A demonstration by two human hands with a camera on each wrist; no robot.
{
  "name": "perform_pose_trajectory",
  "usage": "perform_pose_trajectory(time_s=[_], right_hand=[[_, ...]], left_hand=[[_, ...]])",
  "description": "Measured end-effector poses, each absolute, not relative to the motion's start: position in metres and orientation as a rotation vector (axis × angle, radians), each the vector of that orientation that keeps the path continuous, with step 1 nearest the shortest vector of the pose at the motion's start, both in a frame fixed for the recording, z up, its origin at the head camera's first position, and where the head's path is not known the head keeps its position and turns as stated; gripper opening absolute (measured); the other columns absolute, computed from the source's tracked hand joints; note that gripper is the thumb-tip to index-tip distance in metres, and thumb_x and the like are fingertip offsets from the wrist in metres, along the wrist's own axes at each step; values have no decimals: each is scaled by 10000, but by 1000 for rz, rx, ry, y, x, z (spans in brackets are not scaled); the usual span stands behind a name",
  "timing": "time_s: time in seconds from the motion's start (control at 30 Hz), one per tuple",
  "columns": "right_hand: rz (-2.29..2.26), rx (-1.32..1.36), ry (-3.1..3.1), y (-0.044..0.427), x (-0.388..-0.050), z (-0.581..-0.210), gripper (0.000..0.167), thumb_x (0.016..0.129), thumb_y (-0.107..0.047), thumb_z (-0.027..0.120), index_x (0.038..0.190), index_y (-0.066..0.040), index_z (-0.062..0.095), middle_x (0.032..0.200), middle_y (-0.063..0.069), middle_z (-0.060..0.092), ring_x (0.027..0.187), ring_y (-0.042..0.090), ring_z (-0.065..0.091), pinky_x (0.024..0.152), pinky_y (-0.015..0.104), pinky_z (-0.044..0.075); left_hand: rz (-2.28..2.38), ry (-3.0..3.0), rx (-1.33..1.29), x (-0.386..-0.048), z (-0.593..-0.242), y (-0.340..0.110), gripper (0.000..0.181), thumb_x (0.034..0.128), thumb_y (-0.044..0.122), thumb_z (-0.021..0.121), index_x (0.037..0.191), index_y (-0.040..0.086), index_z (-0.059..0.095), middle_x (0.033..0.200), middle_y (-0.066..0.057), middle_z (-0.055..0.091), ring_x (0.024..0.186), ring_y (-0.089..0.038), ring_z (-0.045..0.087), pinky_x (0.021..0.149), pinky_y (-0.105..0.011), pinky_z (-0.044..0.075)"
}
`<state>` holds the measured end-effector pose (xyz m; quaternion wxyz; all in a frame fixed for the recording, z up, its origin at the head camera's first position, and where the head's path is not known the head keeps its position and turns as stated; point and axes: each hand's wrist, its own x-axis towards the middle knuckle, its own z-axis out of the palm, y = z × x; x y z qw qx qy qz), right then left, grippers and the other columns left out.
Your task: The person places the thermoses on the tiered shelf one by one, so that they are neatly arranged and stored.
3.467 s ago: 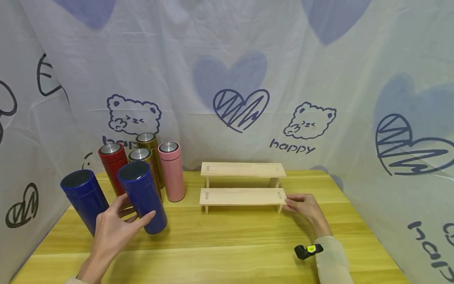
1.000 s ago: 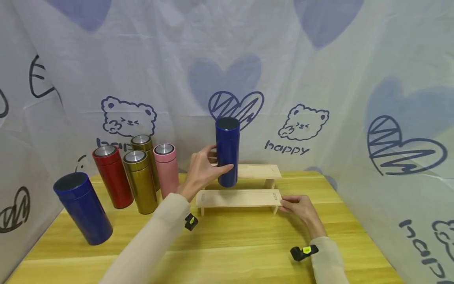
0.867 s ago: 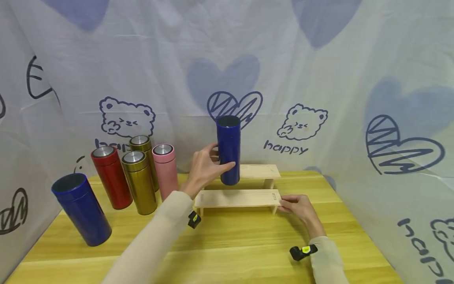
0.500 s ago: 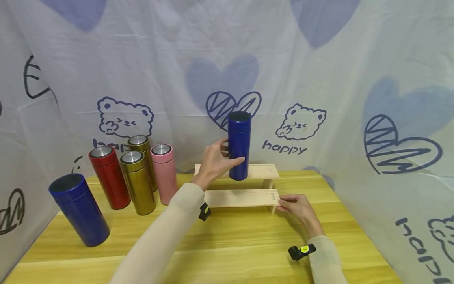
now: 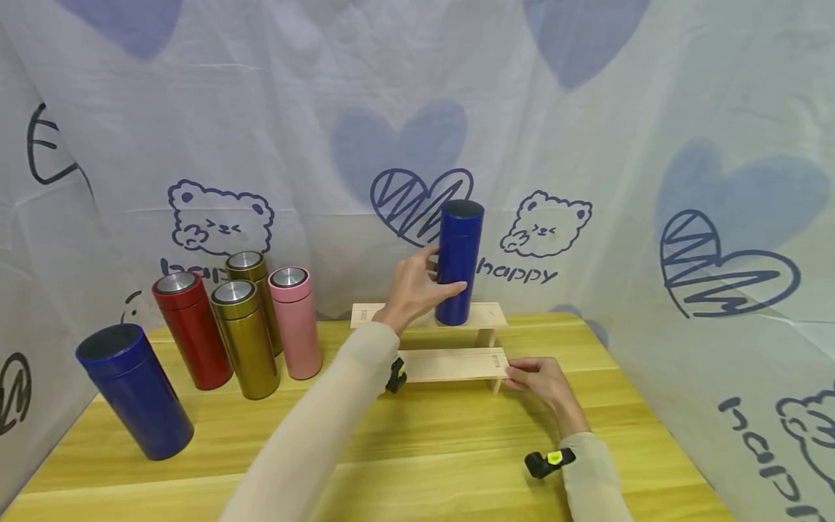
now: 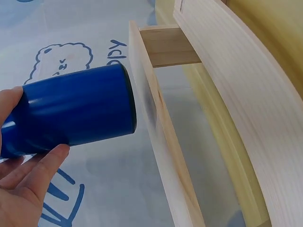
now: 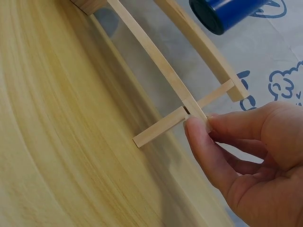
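The left hand (image 5: pixel 417 287) grips a blue bottle (image 5: pixel 459 254) upright at the rack's upper shelf, right of its middle. In the left wrist view a small gap shows between the base of the blue bottle (image 6: pixel 80 109) and the upper shelf (image 6: pixel 161 127). The right wrist view also shows that blue bottle (image 7: pixel 232 12) above the shelf. Thumb and fingers of the right hand (image 5: pixel 544 380) pinch the right end of the lower shelf (image 5: pixel 450 364); close up, the right hand (image 7: pixel 255 161) holds the board just by its leg (image 7: pixel 161 126).
On the left of the wooden table (image 5: pixel 391 464) stand a second blue bottle (image 5: pixel 137 391), a red bottle (image 5: pixel 194 333), two gold bottles, the front one (image 5: pixel 246 341) and the rear one (image 5: pixel 261 290), and a pink bottle (image 5: pixel 296 326). A printed curtain (image 5: pixel 293 145) hangs behind.
The left hand has taken the blue bottle from the left group rightward to the upper shelf, moving slightly further right lately. The right hand keeps its hold on the lower shelf. The head view has shifted slightly.
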<state>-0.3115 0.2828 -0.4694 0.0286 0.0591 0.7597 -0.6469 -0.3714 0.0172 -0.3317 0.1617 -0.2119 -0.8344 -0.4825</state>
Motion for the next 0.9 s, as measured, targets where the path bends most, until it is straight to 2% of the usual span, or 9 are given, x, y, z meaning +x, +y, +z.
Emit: perform_pose_trajectory(time_s=[0.63, 0.9], right_hand=[[-2041, 165, 2298, 284, -313, -471, 369, 965, 91, 626, 1296, 238, 557, 1068, 223, 726, 785, 144, 765, 777, 259, 650], [-2021, 177, 2325, 285, -314, -471, 361, 972, 85, 620, 1294, 238, 559, 1127, 291, 707, 769, 126, 757, 770, 259, 650]], left_hand=[[-1361, -2396, -602, -388, -339, 48, 751, 814, 273, 892, 1422, -8, 552, 1214, -209, 737, 1023, -300, 751, 865, -407, 647], [-1332, -2410, -595, -391, -340, 60, 747, 820, 281, 887, 1426, 4, 551, 1220, -207, 737, 1038, -300, 751, 877, -413, 646]])
